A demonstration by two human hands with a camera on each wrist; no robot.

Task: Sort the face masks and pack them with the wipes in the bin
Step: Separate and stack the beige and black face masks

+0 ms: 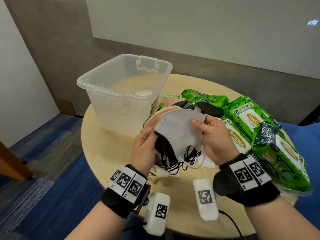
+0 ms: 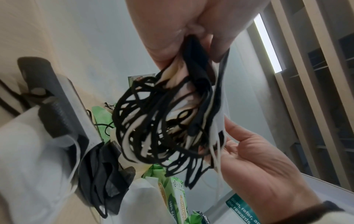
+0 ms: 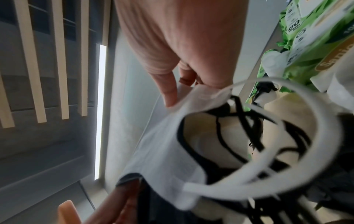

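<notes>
Round wooden table (image 1: 110, 148) carries clear bin (image 1: 121, 87) and green wipe packs (image 1: 259, 129); left hand (image 1: 145, 146) grips the mask bundle (image 1: 166, 149), right hand (image 1: 213, 137) pinches its white mask (image 1: 180, 130).

We find the bin (image 1: 121, 94) open-topped at the worktop's (image 1: 107, 146) left rear, its mouth unobstructed. Wipe packs (image 1: 245, 125) crowd the right side. Loose masks (image 1: 207, 108) lie between bin and packs.
</notes>
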